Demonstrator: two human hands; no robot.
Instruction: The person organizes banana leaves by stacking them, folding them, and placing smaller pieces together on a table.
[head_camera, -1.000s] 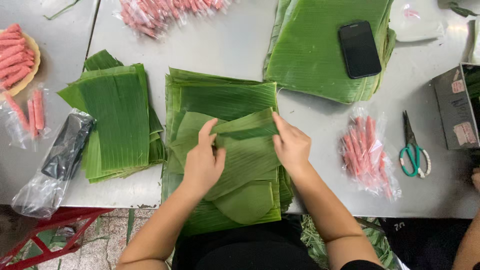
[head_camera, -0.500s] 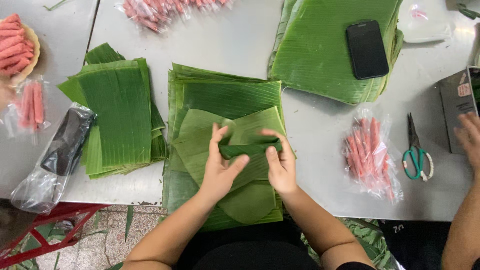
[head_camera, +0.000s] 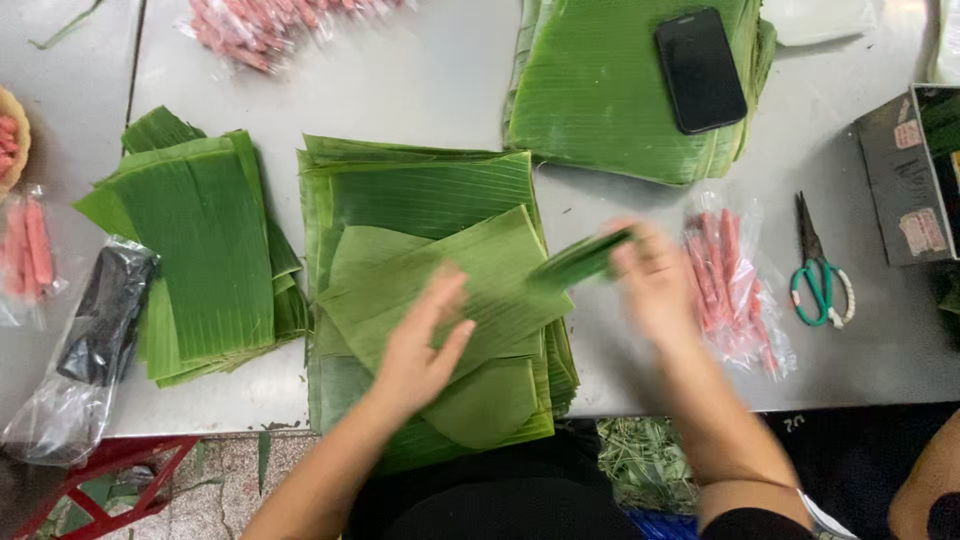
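We press our left hand (head_camera: 415, 350) flat, fingers spread and holding nothing, on the pale top leaf (head_camera: 450, 290) of the middle stack of banana leaves (head_camera: 420, 190). Our right hand (head_camera: 655, 285), blurred, has its grip closed on a slim rolled leaf parcel (head_camera: 580, 260), lifted just past the stack's right edge, over the tabletop (head_camera: 440, 80). To do this well, we judge that the flat palm should pin the loose leaf so it does not slide, while the parcel stays pinched firmly enough not to unroll. The leaves are ribbed, glossy and dark above, matte and lighter beneath, cut to rough rectangles. Beside the right hand lies a clear bag of pink sausages (head_camera: 730, 285), then green-handled scissors (head_camera: 815, 275).
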